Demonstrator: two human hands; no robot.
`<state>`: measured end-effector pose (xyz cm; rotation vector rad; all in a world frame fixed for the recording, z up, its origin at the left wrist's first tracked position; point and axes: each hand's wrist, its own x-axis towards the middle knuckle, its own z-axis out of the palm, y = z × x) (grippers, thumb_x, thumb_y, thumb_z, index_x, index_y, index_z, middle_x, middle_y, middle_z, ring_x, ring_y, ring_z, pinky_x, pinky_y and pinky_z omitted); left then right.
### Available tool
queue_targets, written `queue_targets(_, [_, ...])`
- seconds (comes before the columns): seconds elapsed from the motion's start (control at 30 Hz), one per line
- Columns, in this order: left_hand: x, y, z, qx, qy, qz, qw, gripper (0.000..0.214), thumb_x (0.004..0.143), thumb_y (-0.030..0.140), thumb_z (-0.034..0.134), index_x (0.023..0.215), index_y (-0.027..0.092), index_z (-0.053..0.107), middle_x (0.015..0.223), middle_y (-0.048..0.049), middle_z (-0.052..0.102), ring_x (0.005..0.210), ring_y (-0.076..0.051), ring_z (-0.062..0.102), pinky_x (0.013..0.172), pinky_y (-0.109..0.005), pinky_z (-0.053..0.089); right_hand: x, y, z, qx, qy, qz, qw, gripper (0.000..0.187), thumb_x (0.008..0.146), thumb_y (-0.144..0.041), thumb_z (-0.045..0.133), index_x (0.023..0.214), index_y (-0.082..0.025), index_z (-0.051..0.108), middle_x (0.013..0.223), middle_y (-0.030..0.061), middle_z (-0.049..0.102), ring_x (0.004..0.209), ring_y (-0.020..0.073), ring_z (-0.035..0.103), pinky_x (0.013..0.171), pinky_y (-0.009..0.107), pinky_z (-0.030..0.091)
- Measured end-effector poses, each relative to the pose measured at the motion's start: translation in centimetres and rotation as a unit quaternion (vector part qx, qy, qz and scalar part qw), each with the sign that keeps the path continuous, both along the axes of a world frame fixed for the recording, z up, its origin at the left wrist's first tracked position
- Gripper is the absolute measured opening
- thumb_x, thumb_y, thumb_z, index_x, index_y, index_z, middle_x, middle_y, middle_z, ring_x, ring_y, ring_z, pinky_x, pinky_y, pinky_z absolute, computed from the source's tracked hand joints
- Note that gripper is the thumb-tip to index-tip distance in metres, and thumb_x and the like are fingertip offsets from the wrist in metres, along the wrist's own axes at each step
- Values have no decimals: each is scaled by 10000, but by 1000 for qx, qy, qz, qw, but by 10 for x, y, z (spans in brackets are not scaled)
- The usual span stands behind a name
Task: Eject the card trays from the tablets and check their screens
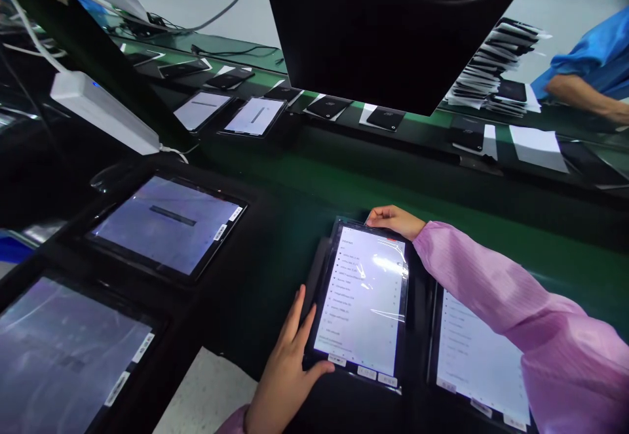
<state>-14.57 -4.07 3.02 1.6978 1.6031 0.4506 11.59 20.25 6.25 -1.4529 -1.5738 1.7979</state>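
A tablet (pixel 363 296) in a clear film lies on the dark bench in front of me, its lit screen showing a list headed "Internet". My left hand (pixel 289 368) grips its lower left corner, thumb on the front bezel and fingers stretched along the left edge. At the top edge, the fingertips of my right hand (pixel 396 221) are pinched together; a thin pale bit shows there, too small to name. Under my right sleeve lies a second tablet (pixel 476 355) with a similar list, partly covered by the sleeve.
Two larger-looking lit tablets, one nearer (pixel 63 355) and one farther (pixel 171 224), lie at left. A white power strip (pixel 105 113) is fixed on a slanted post. A black monitor (pixel 388 34) overhangs the back. Beyond, dark devices line a green belt (pixel 265 60); a co-worker's arm (pixel 584 96) is at right.
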Motion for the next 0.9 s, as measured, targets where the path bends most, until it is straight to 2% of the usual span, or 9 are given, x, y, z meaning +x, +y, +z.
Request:
queue_targets(0.17, [-11, -17, 3, 25, -33, 15, 999, 811, 837, 292, 640, 1503, 388, 187, 1618, -10, 90, 1442, -289, 243, 1127, -483, 351, 2, -2, -1, -19, 26, -27, 999, 287, 581, -385, 779, 710, -190, 613, 790, -3, 671, 710, 120, 594, 726, 281, 458])
queue_targets(0.27, [-17, -41, -4, 42, -55, 72, 995, 689, 909, 302, 510, 1519, 328, 190, 1575, -30, 271, 1419, -259, 313, 1126, -431, 374, 3, -1, 0, -20, 39, -21, 999, 269, 557, -334, 787, 697, -189, 609, 802, 0, 679, 742, 124, 605, 760, 282, 463])
queue_targets(0.37, [-21, -59, -14, 52, -78, 142, 985, 547, 931, 275, 426, 1472, 301, 352, 1476, -16, 457, 1363, -228, 423, 1109, -370, 414, 4, 0, 3, -17, 46, -6, 999, 270, 545, -299, 782, 742, -184, 637, 787, -5, 676, 707, 116, 591, 730, 279, 465])
queue_targets(0.43, [-22, -63, -20, 65, -82, 155, 982, 524, 901, 261, 458, 1425, 286, 442, 1413, -12, 533, 1309, -229, 495, 1082, -349, 450, 4, 0, 4, -12, 46, -2, 999, 274, 552, -297, 780, 755, -178, 638, 779, -6, 674, 673, 110, 581, 694, 276, 465])
queue_targets(0.57, [-25, -59, -26, 91, -64, 154, 982, 537, 831, 236, 537, 1365, 282, 524, 1334, -1, 604, 1227, -234, 575, 1028, -317, 505, 0, -3, 1, 2, 38, -6, 999, 258, 602, -306, 793, 699, -161, 602, 692, -17, 645, 616, 96, 568, 649, 261, 475])
queue_targets(0.7, [-23, -55, -26, 104, -78, 210, 969, 462, 808, 276, 561, 1266, 279, 617, 1253, 3, 659, 1144, -239, 635, 975, -314, 548, -3, 6, -4, 36, 11, -36, 999, 217, 785, -298, 717, 722, -135, 589, 736, -3, 643, 648, 98, 596, 640, 262, 510])
queue_targets(0.8, [-15, -44, -20, 86, -105, 274, 952, 403, 809, 291, 551, 1192, 240, 666, 1200, -11, 689, 1110, -243, 655, 962, -337, 558, 12, 30, 12, 119, -10, -112, 986, 222, 906, -352, 594, 888, -132, 610, 825, 5, 637, 711, 109, 615, 660, 286, 537])
queue_targets(0.9, [-3, -12, -13, 93, -157, 324, 928, 356, 810, 240, 540, 1127, 186, 692, 1154, -47, 711, 1102, -249, 660, 998, -389, 535, 50, 47, 55, 261, -17, -189, 947, 294, 934, -421, 528, 921, -139, 614, 818, 25, 637, 705, 116, 607, 675, 300, 531])
